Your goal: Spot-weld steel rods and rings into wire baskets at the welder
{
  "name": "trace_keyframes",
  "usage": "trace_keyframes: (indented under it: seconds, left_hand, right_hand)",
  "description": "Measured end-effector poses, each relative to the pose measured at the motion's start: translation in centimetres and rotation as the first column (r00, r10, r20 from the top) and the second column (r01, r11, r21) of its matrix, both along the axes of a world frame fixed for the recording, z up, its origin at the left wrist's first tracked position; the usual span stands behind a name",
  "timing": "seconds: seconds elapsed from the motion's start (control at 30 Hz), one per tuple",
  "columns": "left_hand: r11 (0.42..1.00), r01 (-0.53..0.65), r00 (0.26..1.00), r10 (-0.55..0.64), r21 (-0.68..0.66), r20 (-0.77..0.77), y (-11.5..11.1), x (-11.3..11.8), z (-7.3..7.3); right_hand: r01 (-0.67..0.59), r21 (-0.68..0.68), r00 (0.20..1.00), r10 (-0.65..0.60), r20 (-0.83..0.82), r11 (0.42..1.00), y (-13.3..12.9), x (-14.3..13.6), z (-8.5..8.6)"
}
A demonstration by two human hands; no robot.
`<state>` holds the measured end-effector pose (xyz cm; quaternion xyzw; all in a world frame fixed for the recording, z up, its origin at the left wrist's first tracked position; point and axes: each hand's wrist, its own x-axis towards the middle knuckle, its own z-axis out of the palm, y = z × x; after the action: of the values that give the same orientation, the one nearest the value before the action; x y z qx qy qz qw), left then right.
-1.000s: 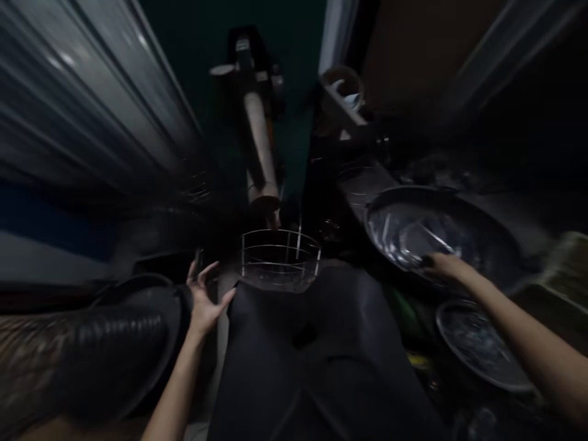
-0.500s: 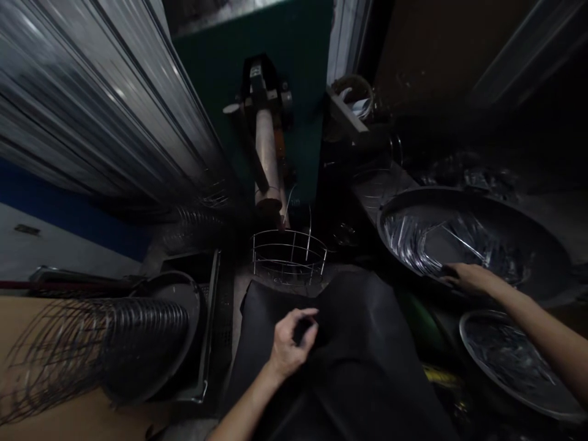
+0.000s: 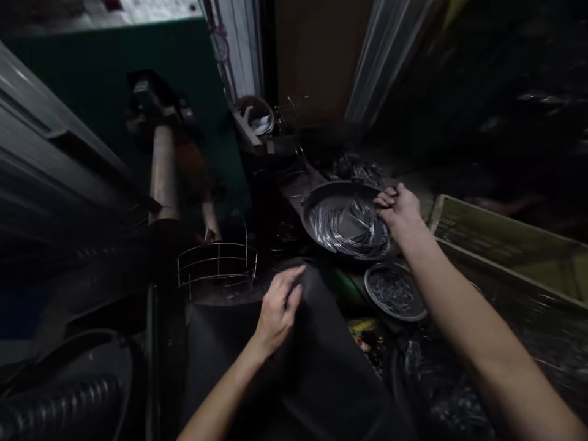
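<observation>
My left hand (image 3: 277,309) hovers over the dark apron on my lap, thumb and fingers apart, with nothing visible in it. My right hand (image 3: 399,207) is at the right rim of a wide dark pan (image 3: 327,195), its fingers curled in. Whether those fingers grip the rim or a wire is unclear. Bent shiny wires (image 3: 337,236) lie coiled inside the pan. Left of my left hand, a round wire frame (image 3: 219,245) with upright wires stands below the machine.
A green machine (image 3: 202,79) with a pale cylindrical arm (image 3: 164,165) is ahead on the left. A smaller bowl (image 3: 417,309) of short metal pieces sits below the pan. Farther right stands a yellowish crate (image 3: 496,245). Stacked wire rings (image 3: 68,407) lie at lower left.
The view has swung to the right. My right hand has moved from the pan's near edge to its right rim. My left hand has opened out a little, still above my lap.
</observation>
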<state>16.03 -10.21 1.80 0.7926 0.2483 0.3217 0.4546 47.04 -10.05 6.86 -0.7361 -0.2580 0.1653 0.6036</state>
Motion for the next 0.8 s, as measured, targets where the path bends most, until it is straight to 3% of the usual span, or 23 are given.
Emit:
trace_keyframes:
  seconds: [0.13,0.23,0.3,0.37,0.47,0.5,0.53,0.6,0.67,0.7,0.73,0.8]
  left_hand:
    - [0.998,0.027,0.997,-0.031,0.059,0.074,-1.2,5.4,2.4]
    - [0.960,0.245,0.969,-0.240,-0.132,0.053,-2.5,5.8,1.8]
    - [0.926,0.267,0.963,-0.265,-0.268,0.046,-2.9,4.7,0.8]
    - [0.935,0.125,0.992,-0.118,-0.332,0.042,-2.5,3.2,0.0]
    - [0.916,-0.076,0.994,0.101,-0.394,0.044,-0.9,0.7,-0.3]
    - [0.899,-0.100,0.992,0.124,-0.427,0.028,-0.4,-0.3,-0.2]
    - [0.883,-0.101,0.993,0.115,-0.459,0.002,0.0,-1.5,-0.1]
    - [0.883,-0.070,0.997,0.042,-0.463,-0.071,0.4,-4.5,0.3]
    - [0.937,-0.084,0.988,0.034,-0.338,-0.153,0.6,-8.2,0.8]
    - [0.963,-0.136,0.979,0.094,-0.232,-0.182,0.9,-10.2,1.1]
    - [0.969,-0.217,0.962,0.192,-0.115,-0.193,1.5,-12.0,1.4]
    - [0.921,-0.370,0.907,0.386,0.119,-0.168,3.8,-14.7,1.8]
  right_hand:
    - [-0.170,0.211,0.939,0.223,-0.262,0.963,0.0,-6.0,5.1]
    - [-0.152,0.329,0.832,0.300,-0.467,0.932,0.1,-9.6,8.2]
    - [-0.106,0.367,0.791,0.302,-0.532,0.924,0.6,-11.0,8.6]
    - [-0.147,0.396,0.762,0.359,-0.539,0.906,1.1,-12.8,7.2]
    - [-0.507,0.264,0.764,0.570,-0.303,0.821,0.5,-17.0,2.8]
    - [-0.628,0.146,0.748,0.644,-0.157,0.765,0.0,-18.4,1.2]
    - [-0.667,0.056,0.742,0.669,-0.038,0.743,-0.4,-19.6,-0.3]
    - [-0.668,-0.059,0.736,0.671,0.088,0.741,-0.4,-21.1,-2.4]
    - [-0.652,-0.046,0.756,0.654,0.033,0.757,1.2,-21.6,-3.0]
    - [-0.655,-0.012,0.756,0.654,-0.037,0.756,2.6,-21.6,-3.0]
    - [-0.658,0.037,0.745,0.657,-0.114,0.752,4.3,-21.5,-2.8]
    - [-0.651,0.152,0.703,0.666,-0.248,0.744,8.1,-21.4,-2.5]
